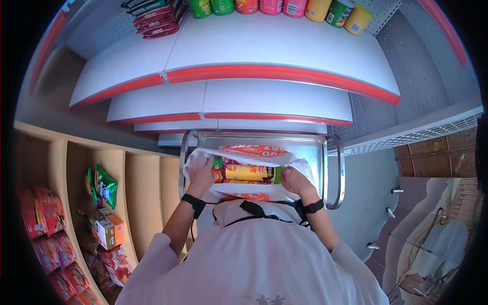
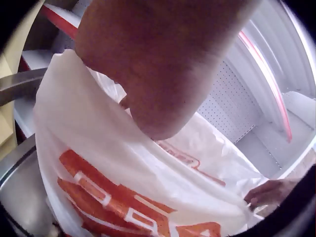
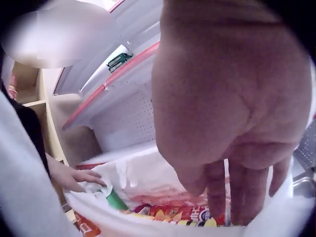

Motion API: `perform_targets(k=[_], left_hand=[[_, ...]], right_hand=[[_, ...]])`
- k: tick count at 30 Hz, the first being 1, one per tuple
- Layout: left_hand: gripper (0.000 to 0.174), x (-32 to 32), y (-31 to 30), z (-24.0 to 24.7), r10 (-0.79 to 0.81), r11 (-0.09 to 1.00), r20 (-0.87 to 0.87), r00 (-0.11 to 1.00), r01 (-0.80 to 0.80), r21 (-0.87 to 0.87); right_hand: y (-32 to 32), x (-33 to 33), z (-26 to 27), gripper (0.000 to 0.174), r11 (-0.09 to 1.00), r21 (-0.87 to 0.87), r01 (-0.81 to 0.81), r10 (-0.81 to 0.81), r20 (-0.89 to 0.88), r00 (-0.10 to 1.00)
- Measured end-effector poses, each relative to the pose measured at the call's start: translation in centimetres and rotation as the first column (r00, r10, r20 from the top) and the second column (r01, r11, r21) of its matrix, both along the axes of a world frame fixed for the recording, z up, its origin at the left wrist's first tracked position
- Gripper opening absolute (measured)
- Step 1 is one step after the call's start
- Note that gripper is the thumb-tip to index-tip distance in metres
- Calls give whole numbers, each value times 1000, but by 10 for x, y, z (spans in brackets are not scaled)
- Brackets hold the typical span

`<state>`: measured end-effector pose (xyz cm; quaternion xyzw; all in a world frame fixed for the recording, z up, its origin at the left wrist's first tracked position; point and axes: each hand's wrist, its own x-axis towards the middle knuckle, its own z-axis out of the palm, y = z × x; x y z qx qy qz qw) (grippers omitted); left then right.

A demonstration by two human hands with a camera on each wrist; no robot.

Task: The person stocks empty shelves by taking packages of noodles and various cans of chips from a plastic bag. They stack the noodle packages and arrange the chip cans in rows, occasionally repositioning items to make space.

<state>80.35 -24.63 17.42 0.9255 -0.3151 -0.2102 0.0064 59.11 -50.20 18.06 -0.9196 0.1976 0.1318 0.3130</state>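
A white plastic bag with orange-red print point(image 1: 256, 151) point(image 2: 113, 197) lies wide-mouthed on a metal cart, with a yellow can point(image 1: 249, 173) and other colourful packages inside. My left hand point(image 1: 201, 175) point(image 2: 158, 64) is at the bag's left end, its spread fingers on the rim beside a green item point(image 3: 116, 200) in the right wrist view. At the right end is my right hand point(image 1: 299, 184) point(image 3: 232, 108); its fingers point down inside the bag mouth, tips hidden by the near rim point(image 3: 158, 228). In the left wrist view, my left fingers are mostly hidden.
The metal cart point(image 1: 325, 147) has raised side handles and stands against white shelves with red edges point(image 1: 284, 76). Several cans point(image 1: 272, 6) and red packets point(image 1: 157, 23) are on the top shelf. Wooden shelving point(image 1: 145, 193) on the left holds snack packs and a box point(image 1: 108, 229).
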Motion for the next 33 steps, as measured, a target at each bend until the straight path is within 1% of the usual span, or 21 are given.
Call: perform_targets(k=[1,2,4,5,7,8,10,12,14,16,18,20,22,24,25,26,27,29,30,32,33], left_hand=[[52,-3,-13,7,-149,989,122,981,151,-8],[52,-7,-27,8,-153,988,122,981,155,-8],[43,-17,-50,9,-394,917,-136,909,398,6],[43,-20,-55,1,-394,917,-131,910,398,5],[38,-19,-61,-35,-382,923,-277,882,350,-157],[38,-11,-62,-53,-388,921,-274,880,358,-156],[33,11,-56,-78,-401,908,55,915,405,-110],[47,31,-45,-83,-405,912,115,907,392,123],[56,45,-40,-66,-320,916,33,947,300,266],[59,56,-36,-66,-316,902,33,948,290,320],[63,64,-34,-66,-310,887,37,950,275,371],[61,69,-35,-67,-270,827,-81,959,274,490],[61,67,-36,-39,-342,821,-70,937,334,463],[64,64,-44,-3,-264,876,-228,937,332,350],[67,67,-30,-6,-291,930,-201,935,326,169],[67,66,-24,-3,-294,928,-200,935,329,173],[65,63,-19,4,-275,957,-289,917,289,8],[61,50,-18,36,-313,940,-408,858,218,-262],[61,38,-21,53,-311,941,-410,858,216,-261],[60,15,-29,79,-363,915,-483,797,208,-345],[60,3,-33,88,-352,918,-484,801,195,-345]], right_hand=[[1,6,6,22,1000,1,7,-7,1,1000],[4,13,11,20,998,-6,-55,55,63,997],[14,24,12,18,993,-21,-117,118,128,985],[22,28,8,18,992,-8,-130,130,144,981],[35,35,5,18,983,-23,-184,186,126,974],[39,36,4,18,984,-24,-177,178,130,975],[43,35,-1,20,978,60,-201,201,12,980],[36,27,-6,21,978,94,-185,185,0,983],[25,21,1,22,977,130,-169,172,-9,985],[16,16,26,24,990,120,-71,85,-115,990],[13,8,15,24,992,113,-61,67,-55,996],[13,5,23,26,992,125,-36,45,-76,996],[18,3,20,27,991,124,-51,61,-77,995],[20,4,19,27,990,125,-64,73,-74,995],[21,5,20,30,982,165,-92,93,2,996],[23,6,20,33,971,203,-122,108,78,991],[26,10,24,33,971,207,-119,105,80,991],[33,27,36,43,976,133,-173,115,362,925],[38,37,38,43,975,136,-174,115,360,926],[49,61,40,55,943,23,-333,249,614,749],[54,70,41,55,938,24,-346,259,613,746]])
